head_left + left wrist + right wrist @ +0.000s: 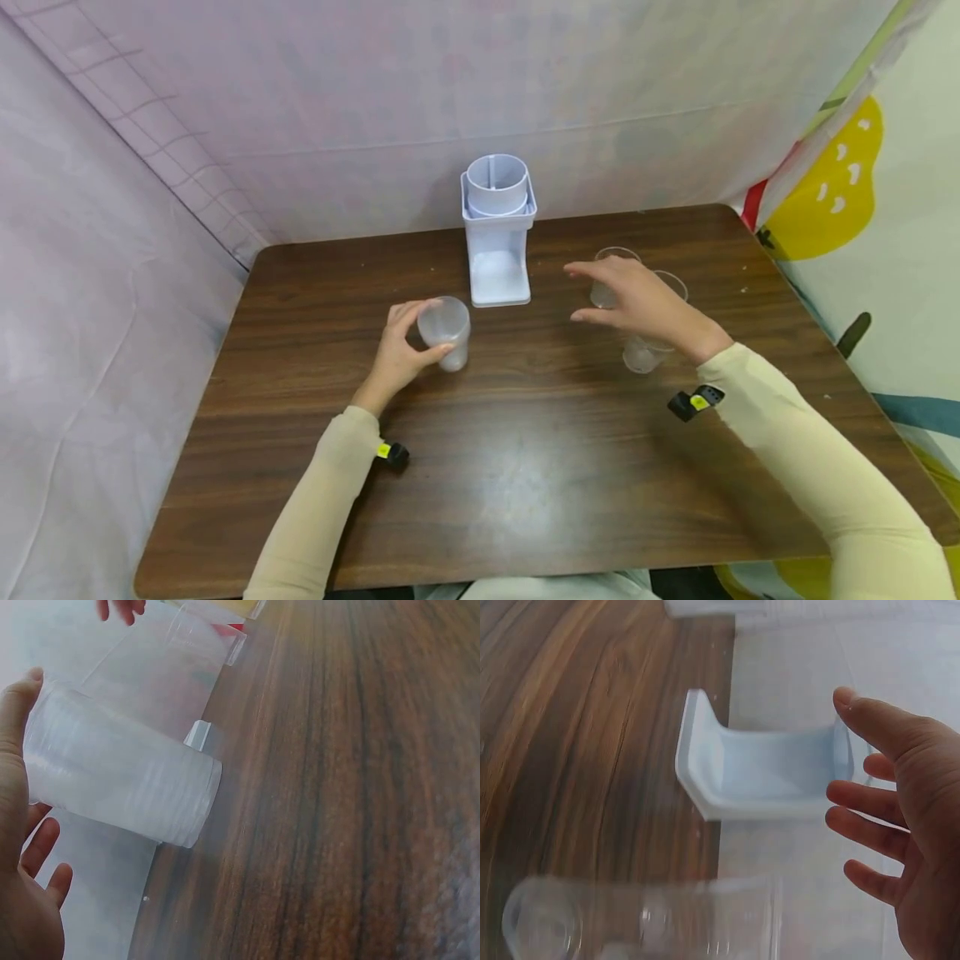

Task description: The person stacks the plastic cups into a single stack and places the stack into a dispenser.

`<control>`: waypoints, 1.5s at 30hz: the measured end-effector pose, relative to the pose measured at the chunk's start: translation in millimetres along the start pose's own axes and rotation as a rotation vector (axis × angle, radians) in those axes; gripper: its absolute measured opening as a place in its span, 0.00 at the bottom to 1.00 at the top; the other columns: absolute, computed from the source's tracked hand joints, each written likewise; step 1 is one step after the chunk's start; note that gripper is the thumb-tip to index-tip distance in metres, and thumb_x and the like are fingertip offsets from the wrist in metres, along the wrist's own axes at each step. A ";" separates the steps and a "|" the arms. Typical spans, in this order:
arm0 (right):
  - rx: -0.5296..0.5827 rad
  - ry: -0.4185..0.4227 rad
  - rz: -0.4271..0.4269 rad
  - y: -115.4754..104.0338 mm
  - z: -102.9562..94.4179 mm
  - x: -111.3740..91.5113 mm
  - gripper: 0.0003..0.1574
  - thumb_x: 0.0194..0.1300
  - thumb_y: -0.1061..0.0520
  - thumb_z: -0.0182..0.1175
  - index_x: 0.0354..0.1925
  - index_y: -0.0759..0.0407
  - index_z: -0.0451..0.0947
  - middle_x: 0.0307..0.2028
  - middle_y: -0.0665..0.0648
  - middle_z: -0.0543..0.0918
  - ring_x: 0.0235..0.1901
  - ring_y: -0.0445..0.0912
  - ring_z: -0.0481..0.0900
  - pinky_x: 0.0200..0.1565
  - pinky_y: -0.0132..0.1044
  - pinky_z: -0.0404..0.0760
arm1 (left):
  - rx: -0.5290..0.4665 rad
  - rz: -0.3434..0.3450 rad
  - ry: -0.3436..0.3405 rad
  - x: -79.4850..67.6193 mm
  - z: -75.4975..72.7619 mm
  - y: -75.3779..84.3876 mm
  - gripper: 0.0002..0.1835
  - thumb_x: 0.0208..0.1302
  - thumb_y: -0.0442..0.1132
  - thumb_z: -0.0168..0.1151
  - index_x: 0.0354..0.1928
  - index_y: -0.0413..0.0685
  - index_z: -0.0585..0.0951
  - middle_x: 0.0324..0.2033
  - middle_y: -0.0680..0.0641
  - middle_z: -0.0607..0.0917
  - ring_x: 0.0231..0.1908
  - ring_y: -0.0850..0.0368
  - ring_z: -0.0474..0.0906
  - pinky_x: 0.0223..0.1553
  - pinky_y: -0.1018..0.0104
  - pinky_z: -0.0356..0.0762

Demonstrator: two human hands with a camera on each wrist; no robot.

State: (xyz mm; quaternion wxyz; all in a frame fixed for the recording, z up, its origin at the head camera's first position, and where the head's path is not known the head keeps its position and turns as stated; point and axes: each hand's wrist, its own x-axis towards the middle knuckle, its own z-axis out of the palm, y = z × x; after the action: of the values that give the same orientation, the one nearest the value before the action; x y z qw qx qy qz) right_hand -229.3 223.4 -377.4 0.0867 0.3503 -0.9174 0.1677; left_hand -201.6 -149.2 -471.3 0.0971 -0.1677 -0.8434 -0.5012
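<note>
My left hand [397,354] grips a frosted clear plastic cup [454,343] near its rim, thumb on one side and fingers on the other. Ridges near its base, seen in the left wrist view, look like several nested cups [127,772]. On the right, my right hand [645,307] hovers with fingers and thumb spread, holding nothing. Below and beside it stand two clear plastic cups, one farther back [602,295] and one nearer [642,356], both partly hidden by that hand.
A white plastic cup dispenser [498,283] with a round tube on top stands at the table's back edge, between the hands. The brown wooden table [517,467] meets a pale fabric backdrop [360,100] behind it.
</note>
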 end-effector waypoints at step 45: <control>-0.010 -0.042 0.167 57.1 0.4 16.0 0.46 0.58 0.47 0.72 0.69 0.59 0.66 0.53 0.64 0.83 0.44 0.56 0.80 0.49 0.54 0.76 | 0.015 0.003 -0.002 0.4 0.4 -0.9 0.37 0.48 0.44 0.79 0.63 0.55 0.76 0.58 0.47 0.79 0.60 0.50 0.65 0.65 0.42 0.64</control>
State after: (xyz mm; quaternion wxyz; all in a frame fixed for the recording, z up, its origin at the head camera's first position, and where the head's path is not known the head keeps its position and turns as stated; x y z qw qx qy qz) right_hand -279.5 253.2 -387.5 0.0546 0.2754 -0.9459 0.1625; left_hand -202.3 -149.1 -472.2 0.0983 -0.1687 -0.8469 -0.4946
